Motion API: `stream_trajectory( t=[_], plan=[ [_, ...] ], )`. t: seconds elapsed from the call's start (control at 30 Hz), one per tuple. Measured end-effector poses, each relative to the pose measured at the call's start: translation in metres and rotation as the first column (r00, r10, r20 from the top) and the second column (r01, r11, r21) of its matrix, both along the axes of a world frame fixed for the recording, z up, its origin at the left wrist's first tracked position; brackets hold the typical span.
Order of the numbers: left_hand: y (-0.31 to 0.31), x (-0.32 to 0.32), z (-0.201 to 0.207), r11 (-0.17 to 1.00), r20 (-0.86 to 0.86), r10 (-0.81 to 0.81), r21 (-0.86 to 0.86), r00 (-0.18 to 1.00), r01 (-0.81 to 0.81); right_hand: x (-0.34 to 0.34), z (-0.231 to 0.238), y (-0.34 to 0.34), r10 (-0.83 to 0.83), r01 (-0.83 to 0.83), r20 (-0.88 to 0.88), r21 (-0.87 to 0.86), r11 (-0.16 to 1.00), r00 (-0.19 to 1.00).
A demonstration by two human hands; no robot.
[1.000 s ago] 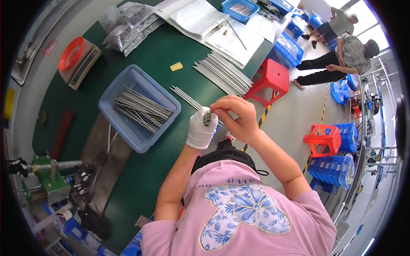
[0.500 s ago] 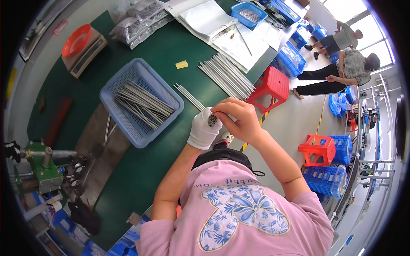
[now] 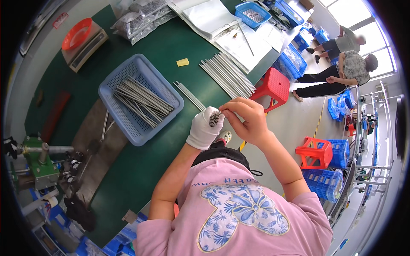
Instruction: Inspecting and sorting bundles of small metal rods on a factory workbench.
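The bare right hand has shifted slightly off the end of the rod bundle, fingertips together, though I can't tell whether they pinch a rod. I see the gloved left hand still clamped around the bundle by the counter, seemingly secure.

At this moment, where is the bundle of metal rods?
In the head view, the bundle of metal rods is near the middle, gripped in the gloved left hand, just left of the bare right hand.
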State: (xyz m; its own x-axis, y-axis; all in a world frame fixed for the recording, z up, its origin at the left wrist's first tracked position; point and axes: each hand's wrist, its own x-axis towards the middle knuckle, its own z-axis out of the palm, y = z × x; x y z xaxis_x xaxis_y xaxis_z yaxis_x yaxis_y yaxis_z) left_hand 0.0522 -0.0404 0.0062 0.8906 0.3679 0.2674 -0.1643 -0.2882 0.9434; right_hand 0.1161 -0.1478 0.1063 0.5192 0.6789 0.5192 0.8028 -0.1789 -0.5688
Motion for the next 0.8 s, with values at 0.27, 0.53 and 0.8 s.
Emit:
stream_trajectory(
  t=[0.27,0.53,0.8],
  plan=[
    [0.002,0.001,-0.004,1.0,0.021,-0.012,0.019,1.0,0.012,0.002,0.0,0.001,0.016,-0.011,0.104,-0.054,0.998,0.994],
    [0.0,0.004,-0.004,0.999,0.039,-0.021,0.039,0.999,0.019,0.003,0.016,-0.001,0.036,0.019,0.25,-0.214,0.977,0.968],
    [0.001,0.004,-0.003,1.0,0.024,-0.03,-0.008,0.999,0.03,0.005,0.006,-0.006,0.04,-0.029,0.1,-0.114,0.993,0.994]
  ],
)
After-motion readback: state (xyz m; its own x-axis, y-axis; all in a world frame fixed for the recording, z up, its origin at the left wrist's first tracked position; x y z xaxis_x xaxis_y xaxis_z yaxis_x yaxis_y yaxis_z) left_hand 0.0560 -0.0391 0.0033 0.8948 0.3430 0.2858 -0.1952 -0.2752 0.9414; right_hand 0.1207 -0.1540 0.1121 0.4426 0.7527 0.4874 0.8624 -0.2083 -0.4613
